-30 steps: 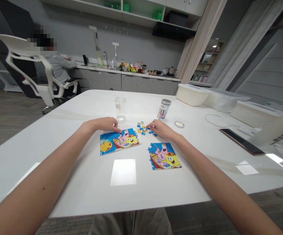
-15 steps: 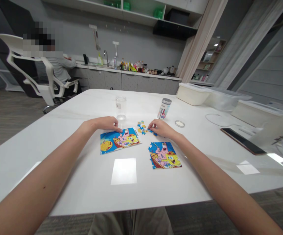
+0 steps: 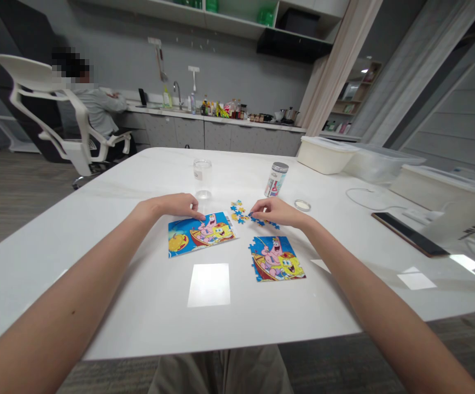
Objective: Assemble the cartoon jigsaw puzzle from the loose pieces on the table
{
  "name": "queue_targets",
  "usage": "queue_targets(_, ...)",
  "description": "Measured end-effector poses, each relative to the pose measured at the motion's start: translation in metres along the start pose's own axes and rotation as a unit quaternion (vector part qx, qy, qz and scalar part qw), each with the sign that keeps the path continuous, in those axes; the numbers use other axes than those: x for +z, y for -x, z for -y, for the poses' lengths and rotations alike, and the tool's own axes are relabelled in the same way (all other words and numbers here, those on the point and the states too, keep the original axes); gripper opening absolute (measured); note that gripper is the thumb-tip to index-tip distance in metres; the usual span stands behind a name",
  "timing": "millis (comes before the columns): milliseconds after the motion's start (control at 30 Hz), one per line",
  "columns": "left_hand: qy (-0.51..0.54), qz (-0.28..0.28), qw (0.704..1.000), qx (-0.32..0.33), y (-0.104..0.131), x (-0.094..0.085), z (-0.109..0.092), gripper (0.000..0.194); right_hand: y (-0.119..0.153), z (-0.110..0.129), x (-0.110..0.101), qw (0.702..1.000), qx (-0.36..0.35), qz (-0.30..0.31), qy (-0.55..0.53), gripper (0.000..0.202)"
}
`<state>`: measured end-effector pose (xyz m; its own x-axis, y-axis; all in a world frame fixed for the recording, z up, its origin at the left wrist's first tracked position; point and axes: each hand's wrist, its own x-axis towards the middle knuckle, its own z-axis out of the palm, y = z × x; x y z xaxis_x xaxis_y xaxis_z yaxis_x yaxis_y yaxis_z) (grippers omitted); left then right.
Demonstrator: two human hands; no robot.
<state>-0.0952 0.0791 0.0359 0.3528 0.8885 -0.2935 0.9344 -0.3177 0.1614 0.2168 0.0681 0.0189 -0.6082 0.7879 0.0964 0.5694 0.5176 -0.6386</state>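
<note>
My left hand (image 3: pixel 183 206) is closed at the top edge of a cartoon picture card (image 3: pixel 200 235), its thumb lying on the card's face. Among the loose jigsaw pieces (image 3: pixel 239 211), my right hand (image 3: pixel 276 211) pinches a small blue puzzle piece (image 3: pixel 251 214) between thumb and fingertips. More blue pieces lie just under that hand. Nearer to me, a partly joined jigsaw puzzle (image 3: pixel 277 260) shows the same two cartoon figures in a boat, and its left edge is uneven with open tabs.
Behind the pieces stand a clear jar (image 3: pixel 203 179) and a printed canister with a silver lid (image 3: pixel 276 179). A round lid (image 3: pixel 302 205) lies to the right. Farther right are a dark phone-like slab (image 3: pixel 410 234), a white cable and storage boxes (image 3: pixel 326 155). A person sits beyond the table.
My right hand has shifted slightly right and lifted a little, uncovering more blue pieces below it; a blue piece now shows at its fingertips. My left hand stays at the card.
</note>
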Motion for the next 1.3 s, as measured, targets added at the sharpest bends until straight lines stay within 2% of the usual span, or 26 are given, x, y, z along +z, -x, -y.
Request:
queue_targets(100, 0.003, 0.002, 1.000, 0.003, 0.000, 0.000, 0.000, 0.056, 0.007, 0.007, -0.002, 0.990, 0.017, 0.096, -0.102, 0.016)
queue_targets(233, 0.008, 0.000, 1.000, 0.019, -0.002, 0.002, 0.003, 0.055, 0.011, 0.013, -0.001, 0.978, 0.009, 0.143, -0.153, 0.018)
queue_targets(500, 0.011, 0.002, 1.000, 0.018, -0.004, 0.002, 0.006, 0.056, 0.011, 0.020, -0.002, 0.969, 0.042, 0.160, -0.183, 0.012)
queue_targets(767, 0.005, 0.004, 1.000, 0.006, 0.001, 0.000, 0.001, 0.063, 0.011, 0.021, -0.005, 0.982, -0.010, 0.147, -0.114, 0.015)
queue_targets(1300, -0.006, 0.001, 1.000, 0.020, -0.001, 0.000, 0.001, 0.060, 0.012, 0.023, -0.002, 0.983, -0.009, 0.182, -0.019, 0.023)
